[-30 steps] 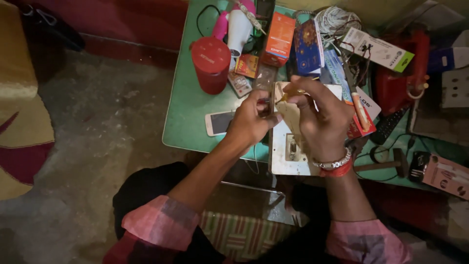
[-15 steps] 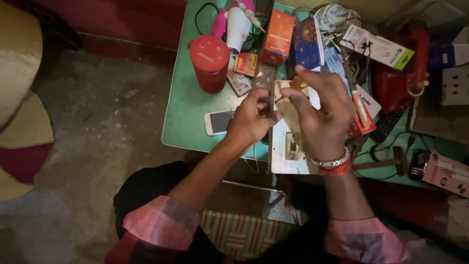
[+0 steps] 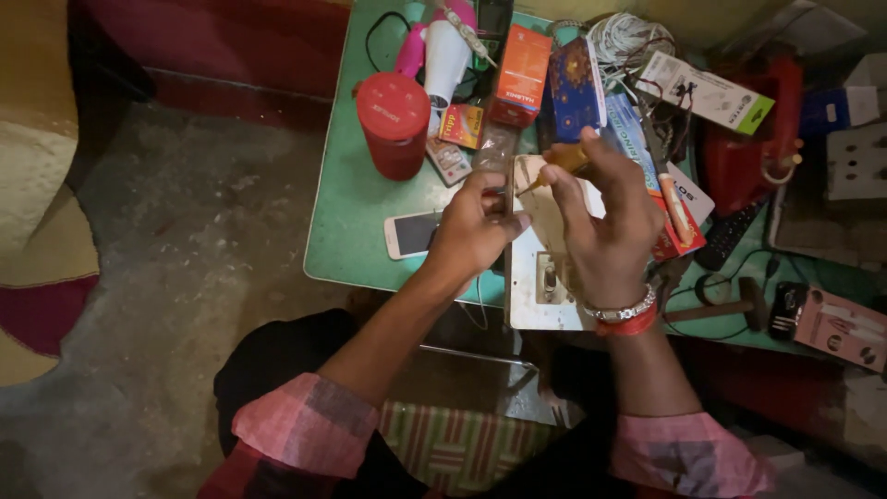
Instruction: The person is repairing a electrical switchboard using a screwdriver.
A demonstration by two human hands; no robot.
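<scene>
Above the green tabletop [image 3: 356, 208], the left hand [image 3: 473, 236] pinches the edge of a thin white plate [image 3: 545, 277], held upright. Its grip is pressed together on that edge. Just beside it, the right hand [image 3: 605, 231] pinches what looks like an orange-handled screwdriver [image 3: 565, 163], tip toward the plate. A red cylinder [image 3: 394, 125] stands near.

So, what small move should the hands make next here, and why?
Probably bring the screwdriver tip down onto the white switch plate. The right hand holds the yellow-handled tool raised above the plate, the left hand steadies the plate's edge, and the tip does not seem to be seated on anything yet.
</scene>
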